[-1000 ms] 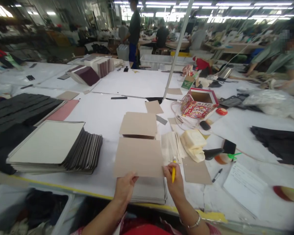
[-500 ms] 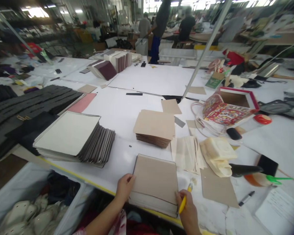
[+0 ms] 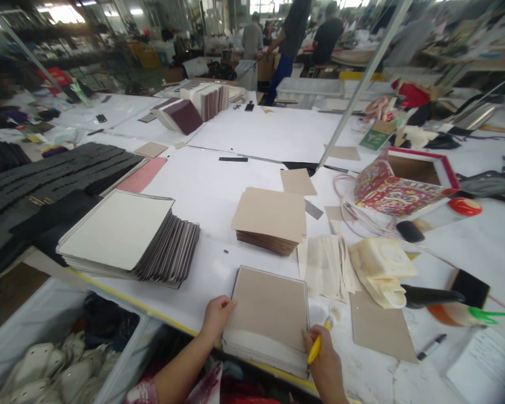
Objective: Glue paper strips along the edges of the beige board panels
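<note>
A tan board [image 3: 271,306] lies on top of a stack of pale panels [image 3: 265,350] at the table's front edge. At the board's left edge, my left hand [image 3: 219,317] has its thumb and fingertips closed on the rim. My right hand [image 3: 323,353] grips a yellow-handled brush [image 3: 315,349], bristles pointing away from me, while its fingertips touch the board's right edge. Behind the board stands a pile of tan boards [image 3: 269,216]. To the left is a large stack of dark-edged white panels [image 3: 118,230].
Cream cloth pieces [image 3: 328,266], a crumpled cloth [image 3: 381,266], a loose tan sheet [image 3: 381,325] and a marker [image 3: 431,347] lie on the right. A red patterned box [image 3: 399,188] stands behind them. A slanted metal pole [image 3: 362,90] rises from the table. People work in the background.
The view has shifted slightly, so the table things appear a little further right. Both hands keep their places at the board's edges. A person in the background has moved an arm.
</note>
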The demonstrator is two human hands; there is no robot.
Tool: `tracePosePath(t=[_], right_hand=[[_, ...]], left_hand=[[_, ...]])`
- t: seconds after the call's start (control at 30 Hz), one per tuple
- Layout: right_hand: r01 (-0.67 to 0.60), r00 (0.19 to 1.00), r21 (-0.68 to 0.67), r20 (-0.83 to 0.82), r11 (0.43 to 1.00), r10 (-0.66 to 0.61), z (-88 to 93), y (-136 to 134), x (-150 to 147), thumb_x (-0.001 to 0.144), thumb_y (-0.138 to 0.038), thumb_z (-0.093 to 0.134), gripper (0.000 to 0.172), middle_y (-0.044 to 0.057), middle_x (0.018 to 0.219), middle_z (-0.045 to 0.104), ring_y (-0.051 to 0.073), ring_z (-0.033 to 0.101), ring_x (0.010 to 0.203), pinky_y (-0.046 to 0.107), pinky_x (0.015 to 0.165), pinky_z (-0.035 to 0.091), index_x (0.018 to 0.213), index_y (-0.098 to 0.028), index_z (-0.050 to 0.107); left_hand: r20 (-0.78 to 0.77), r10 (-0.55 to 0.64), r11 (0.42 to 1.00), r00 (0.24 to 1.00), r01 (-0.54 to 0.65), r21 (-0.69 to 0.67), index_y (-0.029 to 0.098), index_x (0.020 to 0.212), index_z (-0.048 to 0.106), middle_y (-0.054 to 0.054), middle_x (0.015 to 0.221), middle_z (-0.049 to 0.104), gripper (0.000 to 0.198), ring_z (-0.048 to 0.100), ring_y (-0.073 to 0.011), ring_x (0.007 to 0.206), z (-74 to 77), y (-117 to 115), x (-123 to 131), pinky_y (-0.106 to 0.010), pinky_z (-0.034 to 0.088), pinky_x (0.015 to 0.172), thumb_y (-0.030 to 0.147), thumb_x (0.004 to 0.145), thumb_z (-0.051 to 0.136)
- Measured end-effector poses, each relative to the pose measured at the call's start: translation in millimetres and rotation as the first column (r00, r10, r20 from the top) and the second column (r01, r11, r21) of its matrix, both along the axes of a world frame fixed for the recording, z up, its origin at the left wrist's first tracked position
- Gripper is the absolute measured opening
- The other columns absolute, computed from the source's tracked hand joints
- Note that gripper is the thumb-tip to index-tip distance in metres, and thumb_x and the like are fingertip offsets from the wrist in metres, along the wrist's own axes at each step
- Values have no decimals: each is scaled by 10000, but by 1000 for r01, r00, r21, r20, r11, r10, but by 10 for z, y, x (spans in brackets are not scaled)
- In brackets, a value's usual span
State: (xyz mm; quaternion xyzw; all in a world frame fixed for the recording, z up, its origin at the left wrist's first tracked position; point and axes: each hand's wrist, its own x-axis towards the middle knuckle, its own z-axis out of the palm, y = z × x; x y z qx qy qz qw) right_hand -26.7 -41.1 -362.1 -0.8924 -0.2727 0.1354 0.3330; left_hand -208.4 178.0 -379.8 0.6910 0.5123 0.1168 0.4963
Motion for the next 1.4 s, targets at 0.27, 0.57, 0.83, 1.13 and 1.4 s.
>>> tracePosePath(t=[0.27,0.57,0.83,1.13,1.4], right_hand=[[30,999,32,-16,999,-29,63,-2,-20,801,-411,418,215,-6,672,574,148,574,547,234,533,425,874,-210,441],[28,994,11,-106,1000,-26,101,5,-7,822,-399,383,194,0,714,569,164,584,598,253,568,419,896,-221,399],[10,994,-72,-112,997,-18,137,42,19,806,-391,384,190,-27,579,535,171,562,537,239,508,381,902,-227,393],[-143,986,-373,23,917,163,106,152,125,812,-390,392,207,-11,541,528,174,549,487,230,450,291,909,-210,423],[-94,924,-485,282,869,257,353,143,291,800,-441,470,298,66,726,577,218,579,680,277,533,382,956,-187,462]], left_hand=[[-38,-90,996,995,90,4,161,518,490,42,481,433,421,401,-115,523,-9,15,-7,-203,305,515,544,690,504],[-60,-85,996,995,84,-9,161,520,522,36,480,469,413,421,-117,517,-41,18,-6,-204,321,518,541,680,519],[-72,-96,995,993,98,22,151,530,529,33,482,477,394,444,-113,508,23,38,26,-210,334,499,503,705,507],[-301,-104,982,948,146,121,146,1054,527,-56,1054,543,289,549,-177,887,367,184,55,-353,479,755,344,850,474],[-451,-279,846,848,439,301,143,841,619,-125,893,605,267,527,-287,942,571,266,173,-383,402,788,371,701,631]])
